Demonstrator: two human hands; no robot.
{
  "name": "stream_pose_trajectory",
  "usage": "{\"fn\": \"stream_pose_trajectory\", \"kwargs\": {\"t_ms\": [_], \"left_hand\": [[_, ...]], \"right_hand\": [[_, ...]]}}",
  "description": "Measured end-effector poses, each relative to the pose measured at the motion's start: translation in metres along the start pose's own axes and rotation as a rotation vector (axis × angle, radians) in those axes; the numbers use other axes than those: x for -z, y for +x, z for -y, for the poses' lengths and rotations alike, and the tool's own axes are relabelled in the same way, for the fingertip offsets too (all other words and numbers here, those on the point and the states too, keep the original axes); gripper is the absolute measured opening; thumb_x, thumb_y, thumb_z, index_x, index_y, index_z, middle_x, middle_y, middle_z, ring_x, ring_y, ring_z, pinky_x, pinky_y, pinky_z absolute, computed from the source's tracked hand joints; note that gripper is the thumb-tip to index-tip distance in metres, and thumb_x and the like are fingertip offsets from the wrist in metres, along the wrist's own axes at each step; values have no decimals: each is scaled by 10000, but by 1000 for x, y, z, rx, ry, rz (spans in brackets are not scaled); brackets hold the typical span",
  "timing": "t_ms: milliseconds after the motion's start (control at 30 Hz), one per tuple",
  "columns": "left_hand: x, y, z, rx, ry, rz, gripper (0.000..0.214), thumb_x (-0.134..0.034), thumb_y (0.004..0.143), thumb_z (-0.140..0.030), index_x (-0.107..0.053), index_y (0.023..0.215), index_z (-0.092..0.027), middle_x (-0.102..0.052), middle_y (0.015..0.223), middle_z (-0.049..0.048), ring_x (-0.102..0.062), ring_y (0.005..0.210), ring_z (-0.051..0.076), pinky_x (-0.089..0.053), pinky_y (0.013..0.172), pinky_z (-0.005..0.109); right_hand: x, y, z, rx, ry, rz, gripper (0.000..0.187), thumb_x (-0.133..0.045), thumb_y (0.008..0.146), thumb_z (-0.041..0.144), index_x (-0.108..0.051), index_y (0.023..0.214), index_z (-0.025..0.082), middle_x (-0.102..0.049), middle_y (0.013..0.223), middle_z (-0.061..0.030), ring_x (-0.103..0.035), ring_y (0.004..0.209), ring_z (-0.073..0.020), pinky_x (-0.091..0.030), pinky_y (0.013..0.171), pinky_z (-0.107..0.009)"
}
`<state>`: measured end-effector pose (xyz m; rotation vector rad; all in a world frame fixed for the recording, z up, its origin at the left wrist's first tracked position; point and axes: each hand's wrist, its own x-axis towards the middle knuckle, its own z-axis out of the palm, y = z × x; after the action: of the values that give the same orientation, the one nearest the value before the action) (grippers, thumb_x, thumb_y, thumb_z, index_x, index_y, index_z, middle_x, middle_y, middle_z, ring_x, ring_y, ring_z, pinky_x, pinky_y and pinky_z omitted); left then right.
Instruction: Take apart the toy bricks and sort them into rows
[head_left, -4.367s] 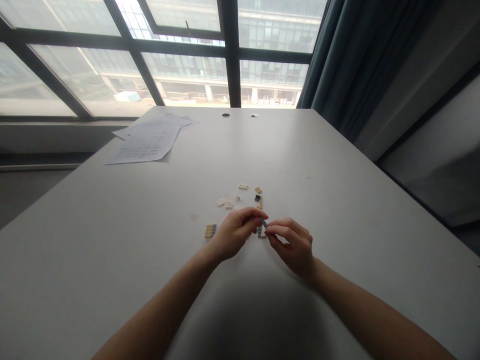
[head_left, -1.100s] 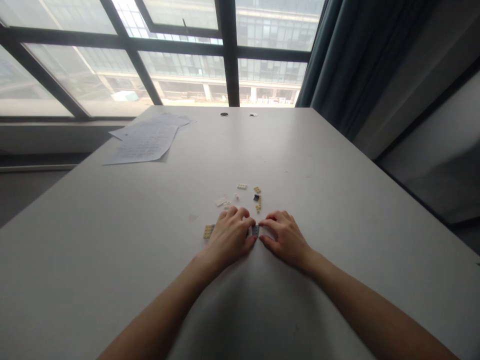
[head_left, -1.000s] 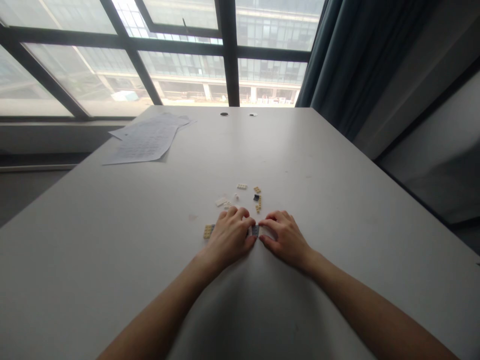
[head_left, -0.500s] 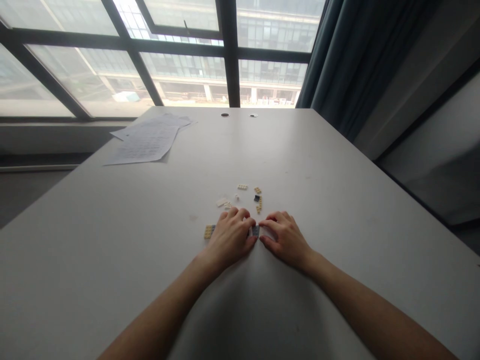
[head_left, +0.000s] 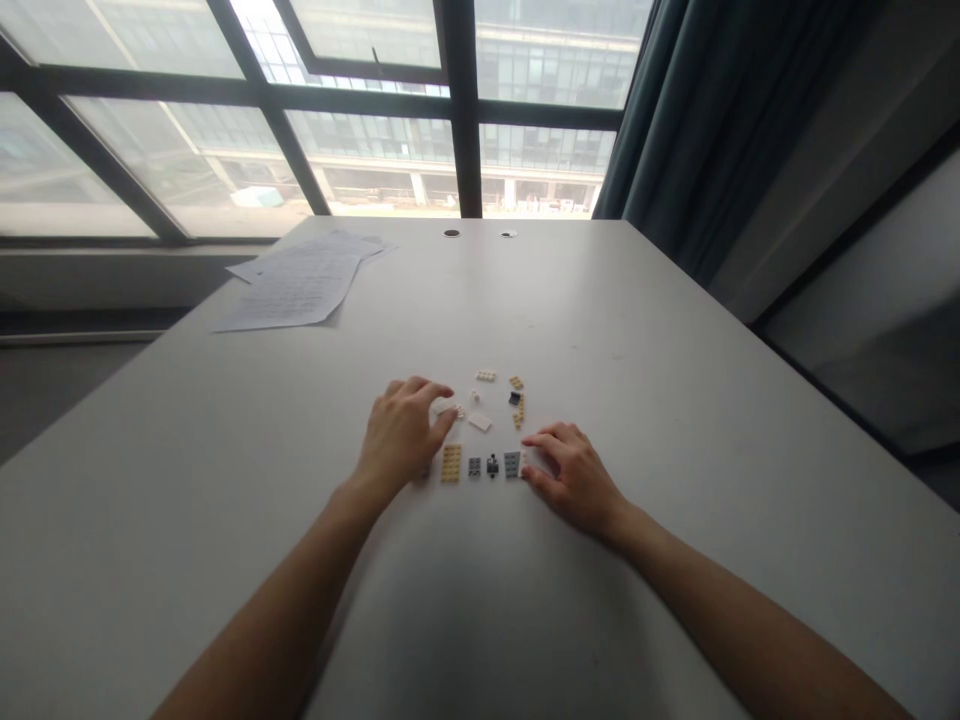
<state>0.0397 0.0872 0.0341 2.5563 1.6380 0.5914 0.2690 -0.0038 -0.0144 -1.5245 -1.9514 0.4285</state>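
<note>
Grey studded plate (head_left: 511, 464) lies flat on the white table (head_left: 675, 360), right end of the near row. Leftward from it: dark jointed piece (head_left: 492, 466), small grey piece (head_left: 475, 467), tan plate (head_left: 451, 463), all apart.

Step in hand, as I judge it: sorting or choosing among loose pieces with the left while the right minds the plate's edge. Next move calls for a fine fingertip pinch on one flat piece, without nudging neighbours; slim parts could slide or skew.

Left hand (head_left: 405, 425): thumb and forefinger spread, gap facing the loose white pieces (head_left: 459, 412). No grip seen; cannot tell whether a fingertip touches them. Flat white tile (head_left: 480, 423) just beyond the thumb, apart from it.

Right hand (head_left: 577, 472): thumb and forefinger nearly closed, pinching the ends of a narrow white piece (head_left: 523, 461) set right beside my grey plate. Whether the two are joined, cannot tell. Other fingers curled, their undersides hidden from me.
</note>
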Motion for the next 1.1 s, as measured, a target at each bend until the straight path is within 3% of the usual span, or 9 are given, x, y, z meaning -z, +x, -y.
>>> {"fn": "stream_pose_trajectory", "kwargs": {"t_ms": [133,233,633,867,1100], "left_hand": [[-3,6,30,128,34,3,294,-513,861,-330,-685,1056,-193,-665,1070,79,-553,1029,282,-437,934,427],[-7,6,39,144,26,36,311,-499,860,-346,-691,1058,-202,-666,1078,78,-558,1034,283,-437,940,432],[-22,4,37,106,6,113,352,-458,884,-384,-681,1093,-210,-653,1117,82,-558,1051,282,-442,923,411],[-13,5,31,99,-34,54,349,-481,879,-379,-654,1111,-184,-669,1070,82,-561,1037,276,-446,915,410],[-8,5,32,101,-47,-11,317,-479,882,-376,-666,1070,-203,-677,1056,68,-567,1030,264,-449,913,398]], "right_hand": [[1,1,0,-24,38,-15,238,-651,843,268,-656,1073,207,-623,1058,-65,-524,1024,-225,-417,941,-388],[2,1,0,-26,55,-25,227,-638,851,265,-654,1071,209,-625,1046,-65,-530,1019,-222,-423,935,-382],[4,4,-4,-45,41,-9,251,-620,854,228,-648,1102,204,-616,1068,-71,-542,1025,-213,-439,932,-362],[13,41,-13,-82,-42,139,317,-616,848,178,-651,1161,221,-606,1061,-46,-592,771,-128,-467,809,-277],[8,56,-12,-25,-163,157,256,-616,854,196,-685,1098,235,-616,1035,-40,-599,781,-125,-462,769,-254]]}}
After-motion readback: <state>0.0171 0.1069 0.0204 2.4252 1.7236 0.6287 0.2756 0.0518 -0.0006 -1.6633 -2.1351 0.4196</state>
